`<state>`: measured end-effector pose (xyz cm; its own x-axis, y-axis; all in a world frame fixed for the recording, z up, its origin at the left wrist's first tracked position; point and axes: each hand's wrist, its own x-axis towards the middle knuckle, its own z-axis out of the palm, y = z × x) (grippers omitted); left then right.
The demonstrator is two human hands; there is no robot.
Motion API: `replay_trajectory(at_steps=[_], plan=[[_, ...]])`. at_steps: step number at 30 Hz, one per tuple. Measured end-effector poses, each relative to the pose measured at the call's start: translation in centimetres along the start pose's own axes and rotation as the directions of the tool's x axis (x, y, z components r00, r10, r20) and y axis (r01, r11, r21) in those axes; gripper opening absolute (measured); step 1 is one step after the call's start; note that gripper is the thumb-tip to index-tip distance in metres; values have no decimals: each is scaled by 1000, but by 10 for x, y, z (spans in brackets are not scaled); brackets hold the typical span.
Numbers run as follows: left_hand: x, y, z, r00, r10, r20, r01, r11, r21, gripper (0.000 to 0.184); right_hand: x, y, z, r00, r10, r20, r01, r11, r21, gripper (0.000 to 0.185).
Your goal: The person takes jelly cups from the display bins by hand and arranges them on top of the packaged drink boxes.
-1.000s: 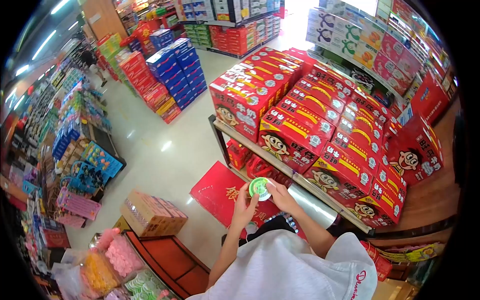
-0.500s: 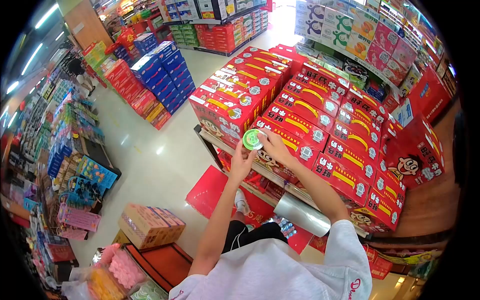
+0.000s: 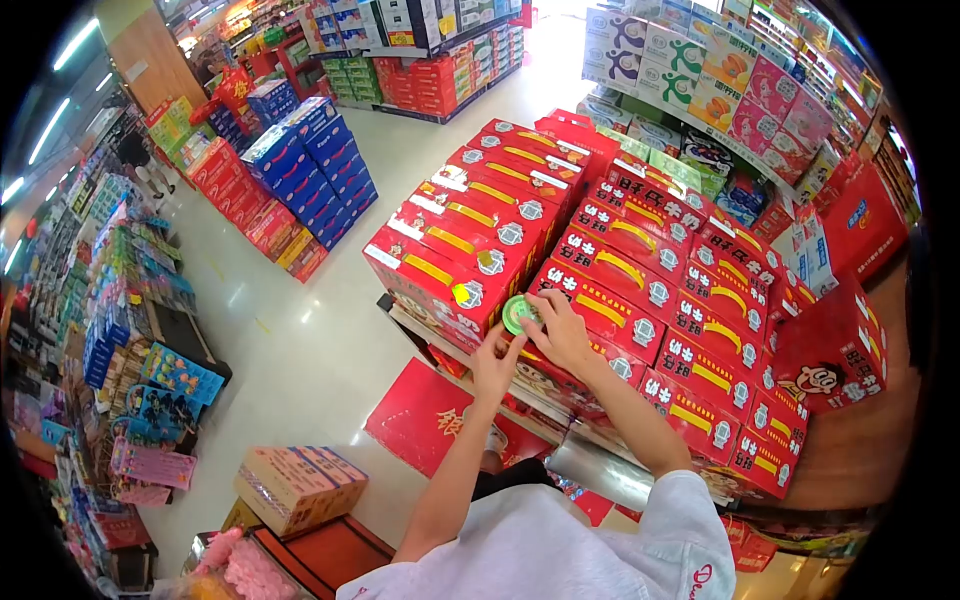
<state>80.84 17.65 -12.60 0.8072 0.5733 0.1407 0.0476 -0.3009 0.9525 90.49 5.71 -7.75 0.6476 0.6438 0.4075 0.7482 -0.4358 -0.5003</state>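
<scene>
Between my two hands is a small round green disc [image 3: 519, 315] with a paler rim and print too small to read. I cannot tell its exact kind. My left hand [image 3: 494, 366] pinches its lower edge from below. The fingers of my right hand [image 3: 563, 328] close on its right side, the fingertips lying over part of its face. Right under the hands are red milk cartons [image 3: 605, 268] with yellow handles, packed in rows on a display stand.
Below the stand's front edge lies a red mat [image 3: 415, 405]. A roll of clear film [image 3: 600, 468] sits at the near edge. A cardboard box [image 3: 295, 490] stands at lower left. Blue boxes [image 3: 320, 180] are stacked across the aisle, and a loaded shelf [image 3: 175, 290] runs along the left.
My hands and the green disc have moved slightly right and down in view, now over the cartons. My right fingers now cover more of the disc's face. The view has shifted a little.
</scene>
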Motion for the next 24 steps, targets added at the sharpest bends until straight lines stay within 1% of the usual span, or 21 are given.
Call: replay_trajectory(at_steps=[1,2,4,5,6,7,8,10,11,13,14,16,17,18,20,21,22,24], plan=[[-3,8,-3,999,-36,34,35,999,31,35,0,3,2,1000,9,-24,-9,1000,13,41],[-3,2,-3,998,12,60,-16,998,58,33,1,5,4,999,18,-47,-17,999,27,42],[-4,-13,1,990,124,64,-124,992,7,34,3,8,5,998,13,-68,-11,1000,28,45],[-5,-21,4,991,122,57,-123,992,9,34,4,6,3,997,70,-40,-68,996,57,46],[-7,-23,6,994,82,68,-76,993,-85,36,4,3,2,992,126,-10,-124,989,84,47],[-10,-26,8,996,47,81,-32,983,-182,39,3,6,4,995,99,-27,-97,993,63,46],[-13,-29,8,996,48,72,-34,982,-184,39,2,7,6,996,91,-25,-89,994,62,46],[-15,-25,8,993,73,91,-60,988,-143,46,2,8,5,996,89,-8,-88,995,48,59],[-18,-24,6,995,74,70,-63,987,-147,46,1,7,4,998,69,-1,-69,997,46,59],[-27,-16,-1,983,130,130,-117,988,-100,51,1,2,2,991,134,0,-134,988,73,80],[-32,-13,-6,987,119,111,-109,989,-95,51,1,1,2,993,120,16,-121,989,80,80],[-46,-13,-16,977,131,166,-106,983,-151,53,1,1,2,998,56,-39,-56,998,8,97],[-49,-14,-24,967,213,142,-203,976,-82,54,3,-1,1,997,81,2,-81,996,-22,97],[-59,-26,-26,959,263,108,-259,965,-48,53,3,-3,-1,993,106,42,-103,993,-54,98],[-78,-28,-49,978,150,145,-148,989,-23,51,1,-1,3,998,61,-7,-61,994,-92,99],[-90,-22,-62,985,88,148,-82,996,-46,49,0,2,6,998,53,-25,-55,992,-111,102],[-100,-32,-72,989,83,123,-79,996,-36,49,0,0,4,996,82,-33,-85,988,-128,104],[-125,-53,-90,999,27,34,-23,994,-105,47,1,-4,-2,991,134,-24,-136,984,-113,106]])
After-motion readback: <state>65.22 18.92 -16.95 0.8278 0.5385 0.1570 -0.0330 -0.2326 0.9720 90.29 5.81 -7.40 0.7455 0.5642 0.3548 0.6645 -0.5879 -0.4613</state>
